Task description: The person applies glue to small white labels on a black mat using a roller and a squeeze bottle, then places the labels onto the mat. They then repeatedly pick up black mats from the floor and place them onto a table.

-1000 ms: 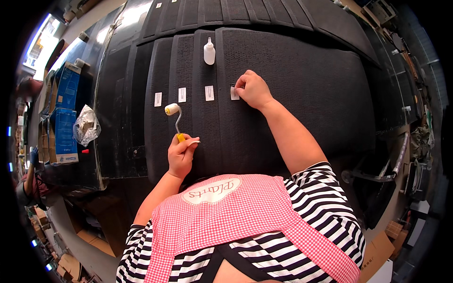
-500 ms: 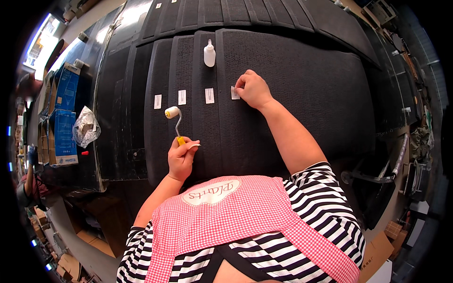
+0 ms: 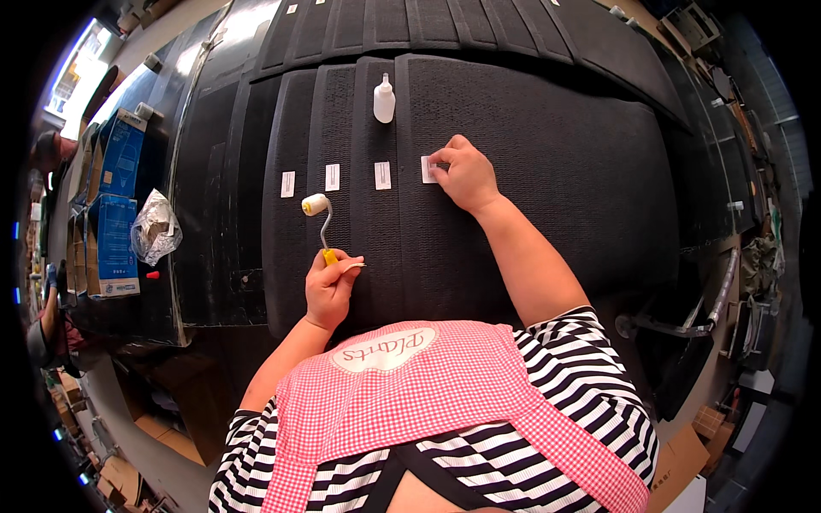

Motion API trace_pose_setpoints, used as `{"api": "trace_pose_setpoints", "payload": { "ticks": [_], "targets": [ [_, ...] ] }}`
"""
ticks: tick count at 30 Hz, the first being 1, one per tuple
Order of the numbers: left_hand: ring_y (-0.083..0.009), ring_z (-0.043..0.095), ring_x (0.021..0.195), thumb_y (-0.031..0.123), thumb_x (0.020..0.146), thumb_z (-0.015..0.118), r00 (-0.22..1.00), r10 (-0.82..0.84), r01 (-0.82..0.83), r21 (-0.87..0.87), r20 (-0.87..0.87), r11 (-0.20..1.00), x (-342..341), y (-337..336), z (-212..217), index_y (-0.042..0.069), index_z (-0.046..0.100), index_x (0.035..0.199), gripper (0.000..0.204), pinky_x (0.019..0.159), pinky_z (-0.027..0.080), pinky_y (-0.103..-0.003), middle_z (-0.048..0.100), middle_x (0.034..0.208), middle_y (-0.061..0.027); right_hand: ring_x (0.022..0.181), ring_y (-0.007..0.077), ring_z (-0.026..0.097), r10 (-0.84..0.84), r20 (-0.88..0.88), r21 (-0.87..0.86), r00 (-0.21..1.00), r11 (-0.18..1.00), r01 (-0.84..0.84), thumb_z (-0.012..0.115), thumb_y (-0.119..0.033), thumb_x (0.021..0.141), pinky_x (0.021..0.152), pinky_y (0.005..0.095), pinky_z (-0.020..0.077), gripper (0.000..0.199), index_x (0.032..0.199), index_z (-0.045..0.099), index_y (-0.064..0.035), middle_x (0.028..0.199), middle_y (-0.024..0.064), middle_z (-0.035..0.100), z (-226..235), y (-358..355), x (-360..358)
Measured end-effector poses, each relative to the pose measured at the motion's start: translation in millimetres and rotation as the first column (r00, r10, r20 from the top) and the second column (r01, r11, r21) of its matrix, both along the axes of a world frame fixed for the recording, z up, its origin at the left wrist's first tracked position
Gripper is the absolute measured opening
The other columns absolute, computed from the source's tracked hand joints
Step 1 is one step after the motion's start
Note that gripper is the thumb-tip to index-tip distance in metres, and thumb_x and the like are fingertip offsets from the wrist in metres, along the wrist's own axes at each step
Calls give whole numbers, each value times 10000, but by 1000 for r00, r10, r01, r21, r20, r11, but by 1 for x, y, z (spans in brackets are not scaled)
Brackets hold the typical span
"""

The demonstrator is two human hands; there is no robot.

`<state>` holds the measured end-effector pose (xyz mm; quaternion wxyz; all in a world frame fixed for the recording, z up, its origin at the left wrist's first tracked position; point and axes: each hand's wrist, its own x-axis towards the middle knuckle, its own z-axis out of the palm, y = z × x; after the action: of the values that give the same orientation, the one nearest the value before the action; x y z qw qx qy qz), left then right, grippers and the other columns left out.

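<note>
- Grip of the left hand is firm around the yellow handle of a small paint-type roller, with a thin pale strip poking out beside the thumb. It has barely shifted over the last second, so the tool seems merely kept at hand.
- Roller head is a stubby white cylinder with a yellow end, on a bent metal rod.
- Right hand has slid slightly rightward and nearer; its bunched fingertips touch the right side of a white label, whose left part shows more plainly. Whether they pinch it or press it, I cannot tell. The label keeps its place as the rightmost of four, so the work seems centred on that piece.
- Left of it, a label, a second label and a third label make a spaced row of flat, paper-like rectangles.
- Underneath lies a matte black panel, finely pebbled, with narrow bands on its left and one broad field on its right.
- Beyond the row, a squeeze bottle of milky plastic tapers to a nozzle.
- Farthest, another black panel shows slatted bands.
</note>
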<state>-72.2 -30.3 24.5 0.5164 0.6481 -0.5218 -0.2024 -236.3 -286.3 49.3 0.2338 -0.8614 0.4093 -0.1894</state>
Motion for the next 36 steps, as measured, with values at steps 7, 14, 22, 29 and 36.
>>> {"api": "trace_pose_setpoints", "payload": {
  "ticks": [7, 14, 22, 29, 36],
  "targets": [
    [-160, 563, 805, 89, 868, 659, 983, -25, 29, 21, -179, 999, 3, 2, 1, 24, 704, 945, 110, 702, 453, -250, 582, 944, -67, 717, 194, 615, -86, 286, 47, 954, 996, 76, 666, -65, 784, 659, 314, 513, 58, 841, 661, -54, 849, 40, 593, 16, 21, -12],
    [-183, 536, 1096, 209, 951, 562, 546, -255, 374, -40, -798, 927, -19, -35, 47, 0, 680, 984, 243, 923, 454, -325, 530, 1233, -97, 744, 145, 616, 140, 563, 250, 815, 911, -329, 788, -127, 737, 639, 268, 499, 477, 1066, 451, -54, 900, 73, 600, 23, 144, -22],
    [-231, 464, 1250, 208, 927, 599, 368, -319, 548, -73, -874, 834, -40, -49, 29, 14, 694, 926, 216, 1003, 404, -345, 353, 1467, -124, 824, 324, 659, -13, 543, 237, 840, 962, -138, 676, -88, 825, 717, 365, 532, 511, 1258, 406, -54, 957, 148, 627, 7, 169, -34],
    [-246, 548, 1148, 141, 810, 694, 731, -682, 682, 16, -2, 731, -28, -42, 16, 100, 706, 897, 97, 940, 462, -357, 578, 1262, -74, 956, 255, 645, -217, 409, 214, 887, 967, 138, 607, -81, 871, 834, 317, 501, 395, 1259, 553, -37, 1095, 166, 649, 14, 134, -40],
    [-233, 558, 1124, 168, 775, 714, 651, -672, 718, 2, 353, 696, -29, -40, 3, 138, 711, 896, 125, 949, 456, -370, 635, 1182, -29, 951, 241, 654, -223, 248, 189, 943, 966, 179, 596, -111, 870, 841, 302, 494, 382, 1238, 569, -13, 1057, 165, 665, 0, 114, -27]
  ]
}}
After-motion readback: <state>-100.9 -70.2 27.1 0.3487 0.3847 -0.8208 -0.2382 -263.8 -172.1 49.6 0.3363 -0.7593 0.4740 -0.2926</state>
